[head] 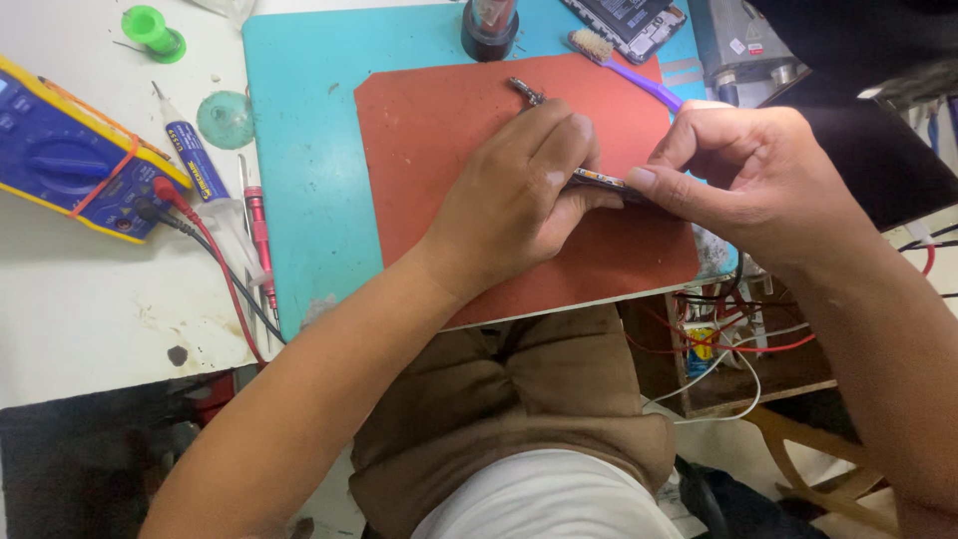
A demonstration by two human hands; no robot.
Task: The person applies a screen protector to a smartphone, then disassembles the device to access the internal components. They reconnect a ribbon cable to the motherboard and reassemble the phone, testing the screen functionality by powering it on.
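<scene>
Both hands grip a thin dark device (599, 182) edge-on.

A yellow-cased blue multimeter (70, 150) lies at the left with red and black leads (215, 265). Beside it lie a small glue tube (190, 155), a red-handled screwdriver (259, 235), a green solder spool (152, 30) and a clear suction cup (225, 120). A purple-handled brush (624, 68) rests on the teal mat (299, 150).

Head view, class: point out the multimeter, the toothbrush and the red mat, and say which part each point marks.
multimeter (60, 150), head view, on its blue face beside the dial.
toothbrush (644, 83), head view, on its purple handle.
red mat (429, 140), head view, on a bare patch left of the hands.
</scene>
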